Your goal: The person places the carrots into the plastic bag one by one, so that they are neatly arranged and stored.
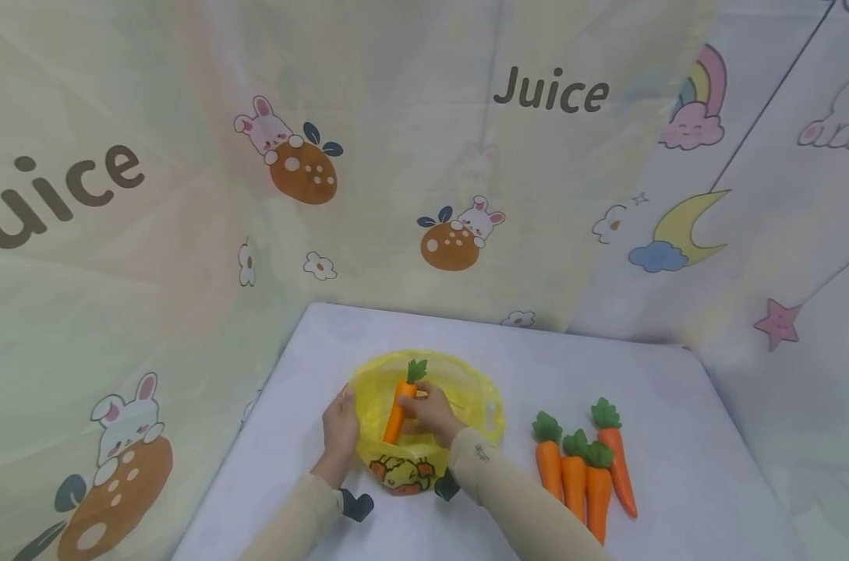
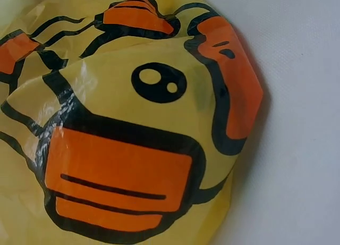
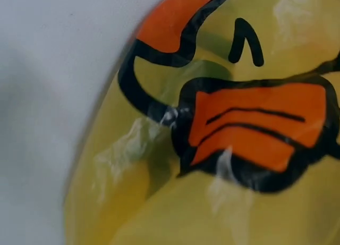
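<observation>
A yellow plastic bag (image 1: pixel 487 382) with a cartoon duck print stands on the white table with its mouth spread wide. My left hand (image 1: pixel 341 428) holds the bag's left rim. Over the mouth of the bag, my right hand (image 1: pixel 433 411) grips an orange carrot (image 1: pixel 396 417) with a green leafy top. The carrot is tilted, leaves up, and its lower end is down inside the bag's opening. Both wrist views show only the printed side of the bag (image 2: pixel 159 112), close up; neither hand appears there. The bag's floor is hidden in the head view.
Several carrots (image 1: pixel 574 475) lie together on the white table (image 1: pixel 684 467), right of the bag and close to my right forearm. One carrot (image 1: pixel 620 467) lies at the right of the group. Printed cloth hangs (image 1: pixel 396 78) behind the table and along its sides.
</observation>
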A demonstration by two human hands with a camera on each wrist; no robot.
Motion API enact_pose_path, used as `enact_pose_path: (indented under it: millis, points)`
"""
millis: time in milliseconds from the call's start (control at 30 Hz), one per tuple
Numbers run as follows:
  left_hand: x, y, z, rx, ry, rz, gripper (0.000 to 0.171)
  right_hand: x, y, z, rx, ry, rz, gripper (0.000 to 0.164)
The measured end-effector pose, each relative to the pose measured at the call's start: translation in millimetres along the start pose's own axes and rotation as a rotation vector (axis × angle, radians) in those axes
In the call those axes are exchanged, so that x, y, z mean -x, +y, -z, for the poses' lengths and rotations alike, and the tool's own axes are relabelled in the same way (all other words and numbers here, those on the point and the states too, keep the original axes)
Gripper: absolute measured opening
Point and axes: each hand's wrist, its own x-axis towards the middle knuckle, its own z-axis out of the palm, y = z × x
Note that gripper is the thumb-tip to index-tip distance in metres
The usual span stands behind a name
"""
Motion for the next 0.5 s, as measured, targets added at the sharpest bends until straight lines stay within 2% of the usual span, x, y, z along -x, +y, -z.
enact_pose_path:
  millis: [300,500]
  points:
    - [5.7,0.9,-2.9,0.016,-0.006,0.009,0.062,-1.4,2.2,-2.2,0.086,0.02,-0.02,0.068]
    - [5.9,0.1,-2.8,0.014,-0.01,0.01,0.061,-0.4,3.3,-5.3,0.125,-0.012,-0.02,0.069]
